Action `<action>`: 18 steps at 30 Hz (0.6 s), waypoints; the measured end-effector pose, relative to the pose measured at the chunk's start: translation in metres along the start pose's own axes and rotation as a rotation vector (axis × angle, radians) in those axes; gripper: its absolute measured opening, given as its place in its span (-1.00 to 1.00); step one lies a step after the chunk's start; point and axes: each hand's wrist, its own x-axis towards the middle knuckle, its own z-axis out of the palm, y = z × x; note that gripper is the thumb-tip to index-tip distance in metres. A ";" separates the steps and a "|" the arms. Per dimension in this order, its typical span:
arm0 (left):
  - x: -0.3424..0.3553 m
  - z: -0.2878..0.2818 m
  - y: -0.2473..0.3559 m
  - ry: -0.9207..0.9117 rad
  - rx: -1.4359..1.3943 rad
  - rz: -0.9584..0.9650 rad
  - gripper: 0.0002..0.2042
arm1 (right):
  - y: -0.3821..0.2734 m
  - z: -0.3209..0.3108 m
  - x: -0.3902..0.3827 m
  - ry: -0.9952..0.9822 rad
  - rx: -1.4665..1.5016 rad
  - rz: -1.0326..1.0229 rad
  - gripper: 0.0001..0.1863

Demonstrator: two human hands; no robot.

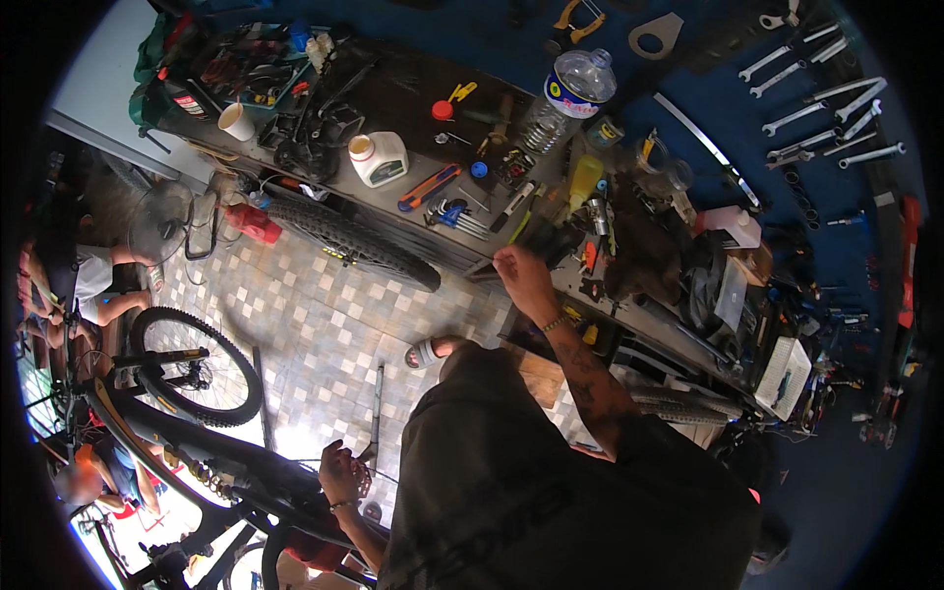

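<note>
My right hand reaches toward the front edge of the workbench, its fingers curled; whether it holds anything I cannot make out. Beside it on the bench are a hex key set, an orange-and-blue utility knife, a black-and-silver tool and small tools. My left hand hangs low beside the bicycle, fingers bent around something small that I cannot make out; a thin metal post stands just beyond it.
A bicycle tyre leans along the bench front. Wrenches hang on the blue wall; a large plastic bottle and white jug stand on the bench. A fan and two other people are at the left.
</note>
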 end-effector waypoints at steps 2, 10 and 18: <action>0.004 -0.003 -0.009 0.024 0.009 -0.017 -0.73 | -0.001 0.004 0.000 -0.003 -0.003 0.007 -0.79; 0.008 0.010 -0.008 0.043 -0.015 -0.004 -0.72 | 0.002 0.000 0.010 -0.129 -0.127 0.016 -0.78; 0.011 0.047 -0.030 -0.093 -0.255 -0.152 -0.74 | -0.027 0.021 -0.055 -0.083 -0.062 -0.180 -0.83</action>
